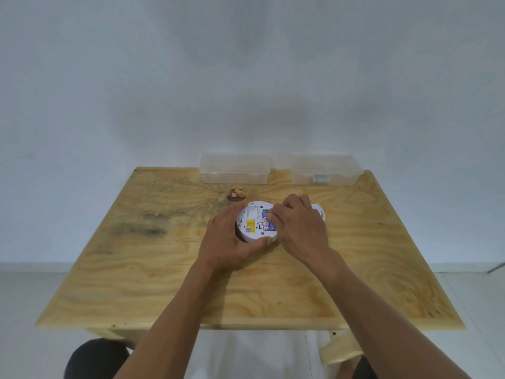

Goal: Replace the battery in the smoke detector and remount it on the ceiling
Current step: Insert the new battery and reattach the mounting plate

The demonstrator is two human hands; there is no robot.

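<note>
Smoke detector [252, 224] mid-table, left hand [228, 242] cupping rim, right hand [299, 228] on batteries [268, 221]

A plywood table [136, 283] fills mid-frame. At its far edge sit two clear plastic boxes [234, 168] [325, 169]; the white smoke detector [252, 222] lies centre.

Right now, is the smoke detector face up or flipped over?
Flipped over. The smoke detector lies on the table with its back up: labels and batteries show. The left hand holds its rim; the right hand touches the batteries.
</note>
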